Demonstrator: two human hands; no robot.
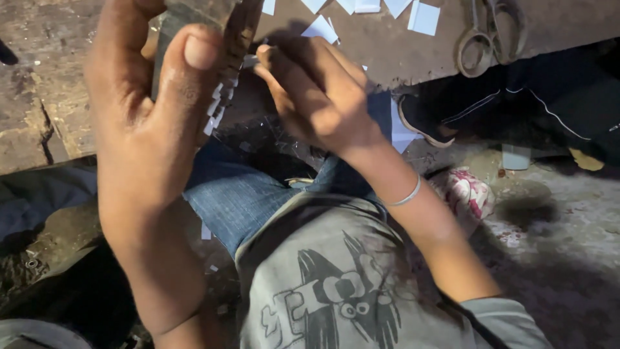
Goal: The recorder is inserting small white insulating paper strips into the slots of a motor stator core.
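One head-worn camera looks steeply down from very close. The left hand fills the upper left of the frame, the right hand the upper centre, the workbench along the top, the floor at right.

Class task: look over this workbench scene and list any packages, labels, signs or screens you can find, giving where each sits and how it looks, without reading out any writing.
Paper slips: scattered along the far edge of the worn bench, small white rectangles, possibly blank labels.
Stack of slips: held in the left hand, white edges fanned like steps; the right hand touches its top.
Crumpled wrapper: on the floor at right, white with red pattern.
No signs or screens in view.
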